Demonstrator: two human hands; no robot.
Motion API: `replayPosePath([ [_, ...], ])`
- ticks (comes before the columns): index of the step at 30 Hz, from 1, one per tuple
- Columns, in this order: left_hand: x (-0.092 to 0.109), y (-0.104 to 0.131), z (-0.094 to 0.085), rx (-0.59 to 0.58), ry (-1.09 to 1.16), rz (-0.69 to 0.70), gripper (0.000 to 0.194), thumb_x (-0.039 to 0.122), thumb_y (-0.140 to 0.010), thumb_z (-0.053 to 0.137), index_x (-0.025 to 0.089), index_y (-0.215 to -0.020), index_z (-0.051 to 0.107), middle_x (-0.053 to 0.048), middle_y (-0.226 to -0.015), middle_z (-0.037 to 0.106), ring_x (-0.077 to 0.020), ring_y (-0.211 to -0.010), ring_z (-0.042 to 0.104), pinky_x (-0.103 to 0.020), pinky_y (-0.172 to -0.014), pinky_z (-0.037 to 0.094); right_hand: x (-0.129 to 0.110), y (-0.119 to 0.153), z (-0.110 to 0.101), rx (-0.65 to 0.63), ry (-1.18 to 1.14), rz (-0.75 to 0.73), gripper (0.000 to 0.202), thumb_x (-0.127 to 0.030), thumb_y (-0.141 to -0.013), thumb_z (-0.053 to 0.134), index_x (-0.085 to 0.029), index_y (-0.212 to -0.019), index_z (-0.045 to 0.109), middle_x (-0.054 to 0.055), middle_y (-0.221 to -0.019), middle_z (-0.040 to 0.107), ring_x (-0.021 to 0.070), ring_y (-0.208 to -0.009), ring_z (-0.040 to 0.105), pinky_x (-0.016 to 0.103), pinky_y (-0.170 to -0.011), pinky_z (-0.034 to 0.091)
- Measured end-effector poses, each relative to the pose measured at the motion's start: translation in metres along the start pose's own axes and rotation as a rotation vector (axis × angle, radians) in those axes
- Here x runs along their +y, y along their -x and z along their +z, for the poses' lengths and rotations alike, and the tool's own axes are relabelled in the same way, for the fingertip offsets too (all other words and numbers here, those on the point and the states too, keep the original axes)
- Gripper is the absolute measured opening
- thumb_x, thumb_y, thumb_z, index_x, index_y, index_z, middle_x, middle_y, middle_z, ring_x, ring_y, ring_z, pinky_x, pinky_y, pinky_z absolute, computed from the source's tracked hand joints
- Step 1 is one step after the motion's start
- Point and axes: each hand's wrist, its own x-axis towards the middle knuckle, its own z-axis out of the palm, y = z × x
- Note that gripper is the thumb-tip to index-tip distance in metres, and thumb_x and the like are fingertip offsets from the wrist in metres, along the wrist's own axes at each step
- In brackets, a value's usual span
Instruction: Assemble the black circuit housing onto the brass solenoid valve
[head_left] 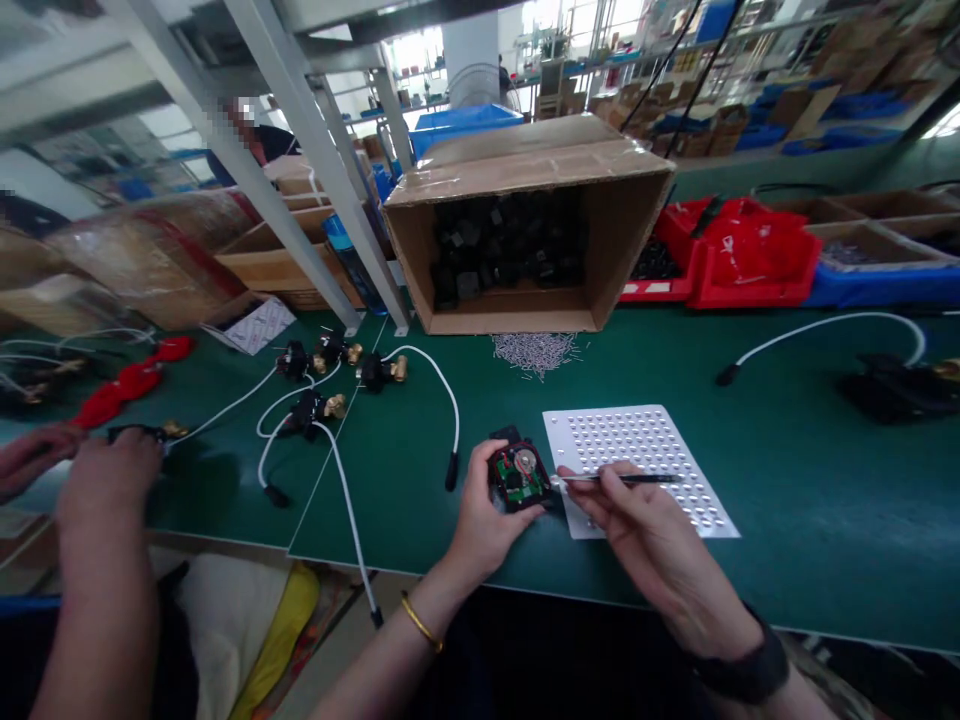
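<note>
Gripped in my left hand [480,520] is a black housing [523,474] with its inside facing up, showing a green circuit board, red wires and a round metallic disc. My right hand [637,520] pinches slim tweezers [652,478] with a dark rear end. Their bright tip points left, close to the housing's right edge, where a small shiny bit shows; whether the tip holds it I cannot tell. Partly beneath my right hand lies a white sheet [652,425] with rows of small round silver pieces.
A pile of small pins [536,353] lies before a cardboard box [517,315] of black parts. Black units with brass fittings and white cables [307,408] lie left; another black unit [885,390] sits right. Red bins [750,285] stand behind. A co-worker's hands [112,470] work at far left.
</note>
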Motion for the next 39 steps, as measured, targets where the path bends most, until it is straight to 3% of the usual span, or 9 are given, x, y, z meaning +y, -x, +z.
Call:
replayPosePath([
  [3, -0.005, 0.001, 0.003, 0.008, 0.003, 0.000, 0.073, 0.013, -0.056, 0.078, 0.023, -0.120, 0.043, -0.007, -0.123, 0.048, -0.0265, -0.118, 0.047, -0.043, -0.105, 0.033, 0.006, -0.003, 0.016, -0.011, 0.037, -0.033, 0.020, -0.030, -0.064, 0.080, -0.019, -0.068, 0.064, 0.003, -0.074, 0.071, 0.0161, -0.082, 0.066, 0.023, -0.079, 0.050],
  [7, -0.005, 0.001, 0.001, -0.031, 0.014, -0.024, 0.076, 0.012, -0.058, 0.078, 0.025, -0.122, 0.040, -0.006, -0.126, 0.047, -0.0255, -0.120, 0.045, -0.043, -0.106, 0.032, 0.011, -0.003, 0.020, 0.032, 0.123, -0.087, 0.022, -0.033, -0.063, 0.081, -0.019, -0.069, 0.065, 0.003, -0.079, 0.072, 0.0133, -0.078, 0.064, 0.021, -0.076, 0.047],
  [17, -0.001, -0.002, 0.000, -0.044, 0.017, -0.035, 0.077, 0.012, -0.057, 0.079, 0.023, -0.122, 0.040, -0.007, -0.127, 0.047, -0.0253, -0.121, 0.045, -0.044, -0.106, 0.031, 0.008, -0.007, 0.027, 0.115, 0.234, -0.141, 0.028, -0.037, -0.056, 0.083, -0.018, -0.069, 0.065, 0.005, -0.076, 0.071, 0.0187, -0.077, 0.062, 0.030, -0.075, 0.045],
  [25, -0.001, -0.003, 0.000, -0.046, 0.017, -0.040, 0.077, 0.012, -0.058, 0.079, 0.024, -0.123, 0.039, -0.007, -0.128, 0.046, -0.0251, -0.122, 0.044, -0.045, -0.107, 0.031, 0.010, -0.008, 0.029, 0.112, 0.301, -0.202, 0.027, -0.037, -0.057, 0.081, -0.019, -0.069, 0.065, 0.005, -0.076, 0.069, 0.0233, -0.081, 0.063, 0.038, -0.082, 0.045],
  [39, 0.001, -0.003, 0.000, -0.043, 0.005, -0.036, 0.076, 0.012, -0.058, 0.078, 0.024, -0.122, 0.039, -0.007, -0.127, 0.046, -0.0254, -0.121, 0.045, -0.044, -0.106, 0.032, 0.012, -0.008, 0.029, 0.121, 0.395, -0.251, 0.024, -0.036, -0.061, 0.079, -0.018, -0.071, 0.067, 0.006, -0.077, 0.070, 0.0228, -0.078, 0.062, 0.036, -0.076, 0.046],
])
